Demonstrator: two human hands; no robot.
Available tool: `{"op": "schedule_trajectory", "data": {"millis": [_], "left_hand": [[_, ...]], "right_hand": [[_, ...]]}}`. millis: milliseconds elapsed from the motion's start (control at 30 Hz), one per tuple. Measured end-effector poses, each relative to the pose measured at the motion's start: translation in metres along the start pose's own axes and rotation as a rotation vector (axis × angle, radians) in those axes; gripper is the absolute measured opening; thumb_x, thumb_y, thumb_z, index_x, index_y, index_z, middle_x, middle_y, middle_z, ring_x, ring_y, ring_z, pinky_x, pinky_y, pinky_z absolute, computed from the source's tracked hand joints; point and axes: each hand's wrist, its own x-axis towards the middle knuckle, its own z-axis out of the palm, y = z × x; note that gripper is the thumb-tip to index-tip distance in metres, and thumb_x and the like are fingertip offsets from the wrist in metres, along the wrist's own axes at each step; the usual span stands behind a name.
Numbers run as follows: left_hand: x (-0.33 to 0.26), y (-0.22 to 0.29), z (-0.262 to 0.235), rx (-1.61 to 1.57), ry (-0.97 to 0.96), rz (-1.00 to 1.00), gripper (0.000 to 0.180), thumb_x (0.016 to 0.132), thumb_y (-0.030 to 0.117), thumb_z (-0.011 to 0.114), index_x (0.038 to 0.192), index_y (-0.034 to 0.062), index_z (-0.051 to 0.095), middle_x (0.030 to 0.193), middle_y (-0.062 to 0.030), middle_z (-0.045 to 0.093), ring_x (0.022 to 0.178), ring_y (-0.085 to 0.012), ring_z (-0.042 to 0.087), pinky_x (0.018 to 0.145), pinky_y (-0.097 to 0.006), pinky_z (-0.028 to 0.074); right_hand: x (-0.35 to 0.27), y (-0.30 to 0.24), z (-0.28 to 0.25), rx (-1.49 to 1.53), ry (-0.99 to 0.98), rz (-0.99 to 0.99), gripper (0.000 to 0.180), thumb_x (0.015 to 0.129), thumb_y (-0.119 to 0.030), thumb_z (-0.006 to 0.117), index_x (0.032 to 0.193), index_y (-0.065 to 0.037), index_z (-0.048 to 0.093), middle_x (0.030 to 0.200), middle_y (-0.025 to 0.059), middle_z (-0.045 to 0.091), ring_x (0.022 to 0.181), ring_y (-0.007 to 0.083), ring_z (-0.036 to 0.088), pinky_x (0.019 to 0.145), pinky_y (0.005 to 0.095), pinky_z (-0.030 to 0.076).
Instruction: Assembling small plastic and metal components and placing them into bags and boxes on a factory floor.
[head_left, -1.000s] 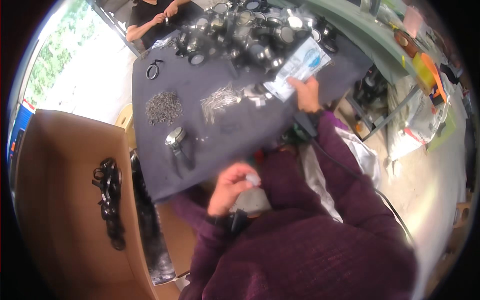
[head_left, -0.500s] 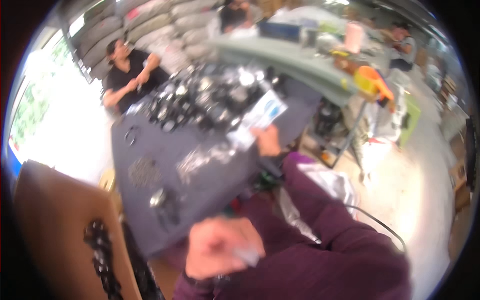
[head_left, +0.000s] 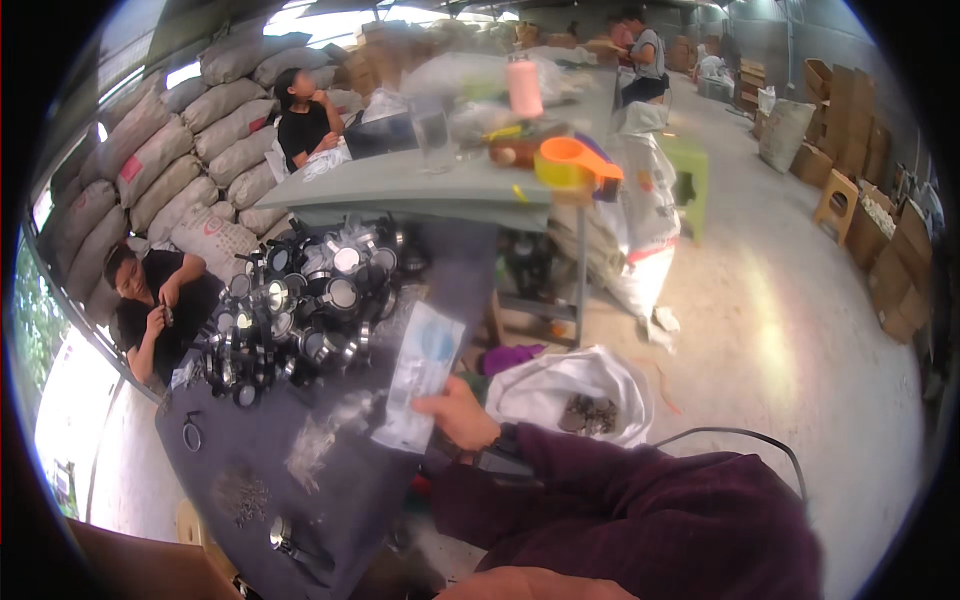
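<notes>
Grasping firmly, the right hand (head_left: 462,415) has closed on a flat white-and-blue packet (head_left: 428,355), pinching its near right edge; the thumb lies across the printed face, while the other fingers are mostly hidden, so the gap is no wider than the packet itself. The packet slants over the right side of the dark cloth (head_left: 375,495) on the work table, its far end leaning right, just beside the heap of black and silver ring-shaped parts (head_left: 300,310); whether it touches the cloth I cannot tell. The left hand (head_left: 540,583) shows only as a blurred patch at the near edge, cut off by the frame, so I cannot tell whether it is clenched, released or holding something.

Left of the packet, near the heap, lies a scatter of thin silver pins (head_left: 315,450); farther left and nearer is a pile of small metal pieces (head_left: 242,498), with one silver-and-black part (head_left: 292,545) on the near side of it. A single black ring (head_left: 192,432) lies at the left edge of the cloth. Right of the right hand, beyond the sleeve, an open white sack (head_left: 530,390) holds dark metal bits (head_left: 588,415)
</notes>
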Motion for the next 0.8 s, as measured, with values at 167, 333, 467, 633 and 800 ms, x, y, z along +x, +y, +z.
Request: {"op": "schedule_trajectory", "data": {"millis": [167, 333, 467, 633, 800], "left_hand": [[0.005, -0.004, -0.002, -0.033, -0.024, -0.019, 0.022, 0.084, 0.004, 0.061, 0.096, -0.0139, 0.061, 0.09, -0.0312, 0.063, 0.085, -0.0412, 0.063, 0.068, -0.045, 0.052], [-0.009, -0.003, -0.007, -0.046, 0.061, -0.035, 0.04, 0.085, 0.006, 0.06, 0.116, -0.0145, 0.046, 0.097, -0.0339, 0.06, 0.096, -0.0409, 0.06, 0.076, -0.047, 0.05], [-0.038, 0.037, -0.036, 0.356, 0.392, -0.589, 0.044, 0.081, 0.007, 0.058, 0.121, -0.0083, 0.047, 0.114, -0.0265, 0.056, 0.112, -0.0347, 0.054, 0.094, -0.043, 0.042], [-0.15, 0.056, -0.07, 0.863, 0.701, -0.967, 0.035, 0.085, 0.006, 0.061, 0.118, -0.0002, 0.052, 0.107, -0.0121, 0.063, 0.099, -0.0183, 0.06, 0.085, -0.029, 0.048], [-0.271, 0.075, -0.051, 1.363, 0.899, -1.124, 0.034, 0.083, 0.022, 0.063, 0.113, 0.0063, 0.059, 0.097, -0.0125, 0.066, 0.094, -0.0267, 0.063, 0.086, -0.039, 0.048]], "right_hand": [[-0.007, -0.004, 0.003, -0.025, 0.015, 0.011, 0.038, 0.078, 0.005, 0.059, 0.116, 0.002, 0.053, 0.108, 0.011, 0.063, 0.094, 0.0211, 0.062, 0.086, 0.0345, 0.049], [-0.01, 0.005, 0.019, -0.035, -0.011, 0.056, 0.038, 0.076, -0.001, 0.06, 0.114, 0.003, 0.054, 0.103, 0.009, 0.062, 0.091, 0.0194, 0.06, 0.082, 0.0318, 0.047], [-0.02, -0.012, 0.003, -0.19, -0.026, 0.007, 0.027, 0.075, -0.002, 0.06, 0.102, 0.003, 0.059, 0.092, 0.0095, 0.065, 0.083, 0.0205, 0.064, 0.077, 0.0346, 0.051], [-0.033, 0.001, 0.003, -0.217, -0.049, -0.049, 0.032, 0.078, 0.004, 0.056, 0.11, 0.003, 0.054, 0.102, 0.0106, 0.063, 0.093, 0.0223, 0.062, 0.085, 0.0365, 0.048], [-0.043, 0.028, 0.015, 0.002, -0.067, 0.234, 0.043, 0.076, 0.003, 0.054, 0.118, 0.003, 0.048, 0.11, 0.0107, 0.059, 0.102, 0.0219, 0.058, 0.09, 0.0361, 0.045]]}}
